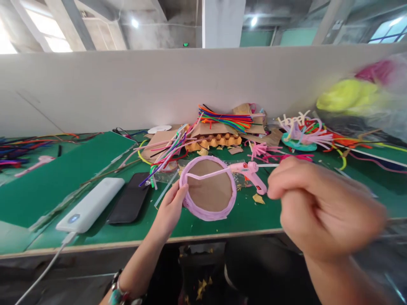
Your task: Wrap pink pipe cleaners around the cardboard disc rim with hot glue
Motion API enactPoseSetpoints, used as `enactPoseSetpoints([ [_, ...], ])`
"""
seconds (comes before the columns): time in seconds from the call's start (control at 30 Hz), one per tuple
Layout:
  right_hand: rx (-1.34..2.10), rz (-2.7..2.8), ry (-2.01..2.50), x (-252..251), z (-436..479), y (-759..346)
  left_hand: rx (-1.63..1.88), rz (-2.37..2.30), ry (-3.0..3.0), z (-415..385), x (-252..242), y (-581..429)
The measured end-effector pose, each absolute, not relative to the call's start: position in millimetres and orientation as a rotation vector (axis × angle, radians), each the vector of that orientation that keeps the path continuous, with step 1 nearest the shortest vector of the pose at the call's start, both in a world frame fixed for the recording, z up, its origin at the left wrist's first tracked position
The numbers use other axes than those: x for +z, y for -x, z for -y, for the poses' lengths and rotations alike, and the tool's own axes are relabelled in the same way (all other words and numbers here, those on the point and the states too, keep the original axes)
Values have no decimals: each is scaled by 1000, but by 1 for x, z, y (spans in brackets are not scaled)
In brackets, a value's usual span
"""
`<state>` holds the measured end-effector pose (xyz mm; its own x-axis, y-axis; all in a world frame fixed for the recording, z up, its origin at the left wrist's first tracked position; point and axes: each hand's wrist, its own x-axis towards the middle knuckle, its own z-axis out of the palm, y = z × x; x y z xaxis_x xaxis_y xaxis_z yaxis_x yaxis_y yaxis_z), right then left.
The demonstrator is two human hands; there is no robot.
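My left hand [171, 207] grips the left edge of a round cardboard disc [210, 192] with a fuzzy pink rim. A pink pipe cleaner [213, 173] runs from the rim near my left thumb across the disc toward the upper right. Behind the disc's right side lies a pink hot glue gun [251, 171] on the table, with a pale stick at its back. My right hand [324, 207] is raised close to the camera at the right, fingers curled closed and slightly blurred. Whatever it may hold is hidden.
On the green table [203, 231], a white power bank [92, 205] with a cable and a black phone [130, 199] lie at left. Behind the disc are loose pipe cleaners [171, 148], an egg carton [216, 140] and a colourful bundle [225, 118]. A pale partition [127, 84] stands behind.
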<state>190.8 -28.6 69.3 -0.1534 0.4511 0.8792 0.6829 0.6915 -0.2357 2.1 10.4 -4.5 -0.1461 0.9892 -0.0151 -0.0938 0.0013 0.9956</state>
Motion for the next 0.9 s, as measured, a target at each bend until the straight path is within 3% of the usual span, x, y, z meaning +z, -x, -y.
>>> enactPoseSetpoints([
  [0.2,-171,1897,880,48,-7,-184,1300,-1187,-1149,-9,-4,1],
  [0.43,-406,2144,889,33,-11,-172,1245,-1128,-1039,0,-5,-6],
  [0.67,-215,2274,789,20,-3,-164,1291,-1028,-761,6,-2,-14],
  [0.9,-200,2345,680,22,10,-155,1334,-1199,-891,1,-13,-10],
])
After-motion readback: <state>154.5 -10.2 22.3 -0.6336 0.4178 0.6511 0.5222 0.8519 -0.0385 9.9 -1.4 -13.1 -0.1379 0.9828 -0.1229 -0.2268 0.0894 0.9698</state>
